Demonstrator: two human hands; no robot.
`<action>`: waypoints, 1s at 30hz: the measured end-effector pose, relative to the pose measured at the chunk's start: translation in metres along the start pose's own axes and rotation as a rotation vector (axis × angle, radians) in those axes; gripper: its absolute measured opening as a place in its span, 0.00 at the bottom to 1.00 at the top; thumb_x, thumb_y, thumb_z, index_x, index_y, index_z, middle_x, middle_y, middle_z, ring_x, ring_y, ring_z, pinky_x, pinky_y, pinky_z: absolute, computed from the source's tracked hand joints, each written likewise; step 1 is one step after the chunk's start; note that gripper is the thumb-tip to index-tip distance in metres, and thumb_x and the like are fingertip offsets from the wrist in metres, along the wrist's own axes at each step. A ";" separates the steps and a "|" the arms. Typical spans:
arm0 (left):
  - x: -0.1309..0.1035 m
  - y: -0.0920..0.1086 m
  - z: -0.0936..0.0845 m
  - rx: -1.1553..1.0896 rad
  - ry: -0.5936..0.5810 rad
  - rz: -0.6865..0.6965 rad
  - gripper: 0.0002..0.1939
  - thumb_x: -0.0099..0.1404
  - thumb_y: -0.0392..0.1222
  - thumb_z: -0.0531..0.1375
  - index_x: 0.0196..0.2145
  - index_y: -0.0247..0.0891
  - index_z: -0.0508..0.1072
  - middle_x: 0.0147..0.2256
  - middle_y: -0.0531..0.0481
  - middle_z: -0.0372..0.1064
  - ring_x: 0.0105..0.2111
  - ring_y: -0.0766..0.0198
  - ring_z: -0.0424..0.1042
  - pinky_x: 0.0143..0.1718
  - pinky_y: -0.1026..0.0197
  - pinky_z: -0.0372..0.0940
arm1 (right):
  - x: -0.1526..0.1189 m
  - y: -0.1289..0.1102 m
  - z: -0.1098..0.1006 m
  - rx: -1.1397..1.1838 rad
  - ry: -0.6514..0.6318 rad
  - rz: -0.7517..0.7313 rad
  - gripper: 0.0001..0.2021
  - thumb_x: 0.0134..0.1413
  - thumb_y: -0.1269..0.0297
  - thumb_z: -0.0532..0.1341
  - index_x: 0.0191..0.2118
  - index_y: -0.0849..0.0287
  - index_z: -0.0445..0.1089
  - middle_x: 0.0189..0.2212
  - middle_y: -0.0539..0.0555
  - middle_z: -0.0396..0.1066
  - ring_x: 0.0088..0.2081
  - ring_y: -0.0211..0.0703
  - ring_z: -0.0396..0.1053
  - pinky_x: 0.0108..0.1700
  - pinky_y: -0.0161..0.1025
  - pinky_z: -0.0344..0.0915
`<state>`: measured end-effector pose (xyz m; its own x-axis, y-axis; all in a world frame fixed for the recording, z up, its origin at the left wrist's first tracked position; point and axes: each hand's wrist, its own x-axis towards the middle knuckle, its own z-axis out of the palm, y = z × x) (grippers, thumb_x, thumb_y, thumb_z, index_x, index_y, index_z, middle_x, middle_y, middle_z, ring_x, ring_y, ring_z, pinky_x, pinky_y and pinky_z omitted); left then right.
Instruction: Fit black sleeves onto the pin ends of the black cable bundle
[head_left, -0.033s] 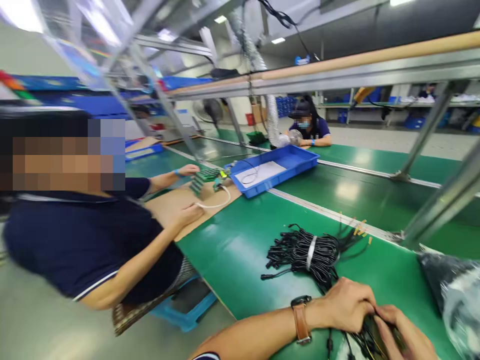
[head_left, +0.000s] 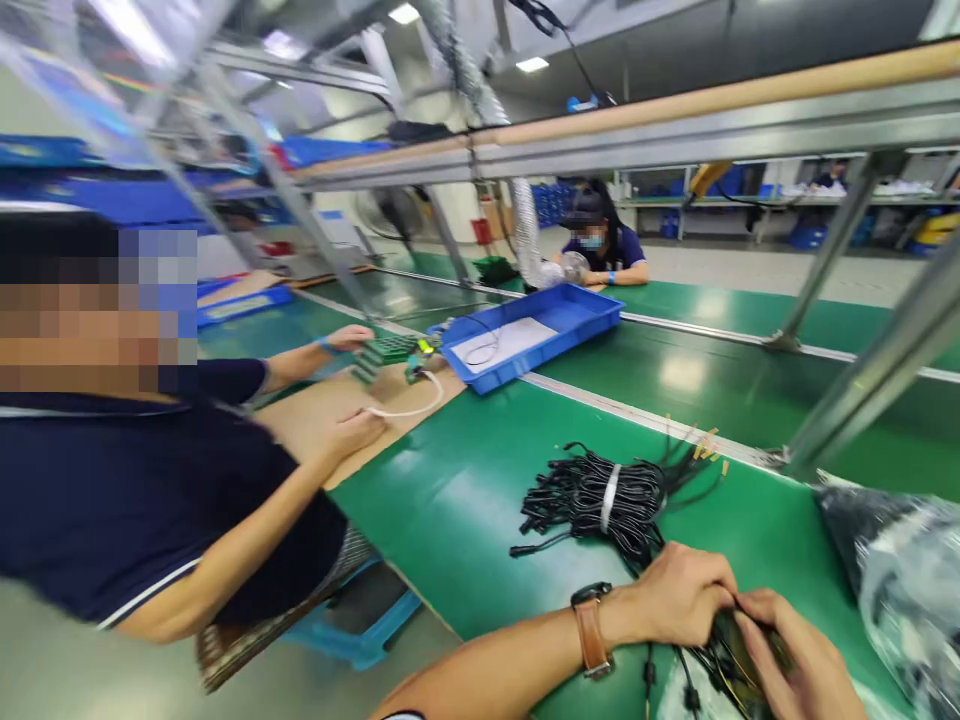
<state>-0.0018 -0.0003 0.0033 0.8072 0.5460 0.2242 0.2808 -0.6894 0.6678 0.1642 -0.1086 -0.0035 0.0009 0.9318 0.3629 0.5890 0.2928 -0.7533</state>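
My left hand (head_left: 679, 595), with a watch (head_left: 592, 630) on its wrist, is closed at the lower right. Its fingertips meet those of my right hand (head_left: 810, 650), which is also closed. Between and under them is a small bunch of black cables (head_left: 731, 665) with some yellow strands. The exact piece pinched is hidden by my fingers. Cable ends with black connectors (head_left: 691, 697) hang below my left hand. Just beyond it, a larger bundle of black cables (head_left: 637, 505), bound with a white band (head_left: 610, 498), lies on the green table (head_left: 457, 510).
To the left, a co-worker (head_left: 150, 500) handles green circuit boards (head_left: 367, 362) and a white cable (head_left: 420, 408). A blue tray (head_left: 491, 380) sits ahead. Plastic bags (head_left: 900, 570) lie at right, near a slanted metal post (head_left: 877, 365). Another person (head_left: 626, 250) sits across the tables.
The view has swung slightly right, so the scene sits further left. Both my hands keep the same closed pose on the cables.
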 end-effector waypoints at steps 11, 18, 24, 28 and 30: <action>-0.001 0.004 -0.009 -0.114 0.069 0.047 0.09 0.66 0.32 0.51 0.28 0.38 0.67 0.25 0.53 0.68 0.26 0.66 0.68 0.30 0.64 0.57 | 0.009 -0.017 -0.002 -0.055 -0.059 0.042 0.06 0.69 0.66 0.53 0.42 0.56 0.67 0.34 0.55 0.72 0.33 0.42 0.68 0.38 0.38 0.64; 0.003 -0.009 -0.010 -0.101 0.078 0.100 0.14 0.70 0.39 0.49 0.26 0.39 0.64 0.22 0.57 0.63 0.21 0.68 0.65 0.26 0.67 0.59 | 0.017 -0.010 0.009 -0.174 -0.001 -0.007 0.03 0.62 0.65 0.57 0.40 0.56 0.67 0.31 0.53 0.74 0.31 0.40 0.71 0.36 0.34 0.65; 0.005 -0.018 -0.011 -0.102 0.044 0.107 0.16 0.71 0.43 0.51 0.25 0.40 0.66 0.21 0.56 0.65 0.21 0.67 0.66 0.24 0.69 0.61 | 0.023 -0.009 0.011 -0.268 -0.046 -0.015 0.04 0.62 0.65 0.58 0.41 0.57 0.66 0.30 0.52 0.74 0.30 0.39 0.71 0.35 0.32 0.65; 0.008 -0.022 -0.017 -0.133 -0.004 0.125 0.13 0.71 0.46 0.52 0.31 0.41 0.71 0.26 0.55 0.71 0.25 0.67 0.71 0.28 0.70 0.66 | 0.025 -0.004 0.005 -0.287 -0.069 -0.011 0.06 0.62 0.64 0.60 0.42 0.58 0.67 0.32 0.51 0.75 0.31 0.38 0.71 0.35 0.31 0.64; 0.010 -0.022 -0.021 -0.135 0.001 0.153 0.13 0.71 0.46 0.53 0.32 0.41 0.71 0.27 0.54 0.72 0.25 0.67 0.72 0.29 0.70 0.66 | 0.026 -0.004 0.003 -0.303 -0.084 -0.007 0.06 0.61 0.64 0.61 0.43 0.58 0.67 0.32 0.51 0.75 0.32 0.38 0.72 0.35 0.31 0.64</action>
<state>-0.0109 0.0303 0.0062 0.8345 0.4401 0.3314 0.0822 -0.6942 0.7151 0.1595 -0.0854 0.0072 -0.0630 0.9483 0.3112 0.8028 0.2334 -0.5486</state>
